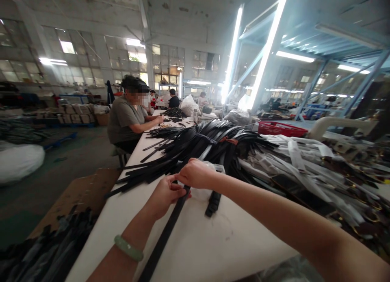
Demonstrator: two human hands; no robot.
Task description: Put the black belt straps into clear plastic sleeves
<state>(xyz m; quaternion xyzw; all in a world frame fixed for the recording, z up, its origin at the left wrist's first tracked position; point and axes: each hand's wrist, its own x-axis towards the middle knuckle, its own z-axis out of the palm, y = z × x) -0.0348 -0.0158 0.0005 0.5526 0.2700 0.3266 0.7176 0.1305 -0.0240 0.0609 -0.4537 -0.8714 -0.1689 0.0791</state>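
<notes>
A long black strap (166, 237) runs from the table's near edge up to my two hands, which meet at its upper part. My left hand (166, 192), with a pale green bangle (128, 248) on the wrist, pinches the strap between thumb and fingers. My right hand (196, 174) is closed just above it, fingers curled down at the strap; its fingertips are partly hidden. Clear plastic (202, 192) lies beneath and behind my right hand. Just beyond is a large heap of black straps (189, 146), some bundled with ties, and a short black bundle end (212, 204) sticks out toward me.
White-wrapped straps (301, 164) pile up on the right, before a red basket (282, 129) and a beige machine (341, 123). A co-worker (126, 115) sits at the white table's (103, 229) left side. A cardboard box (76, 196) with wrapped black straps stands on the floor at left.
</notes>
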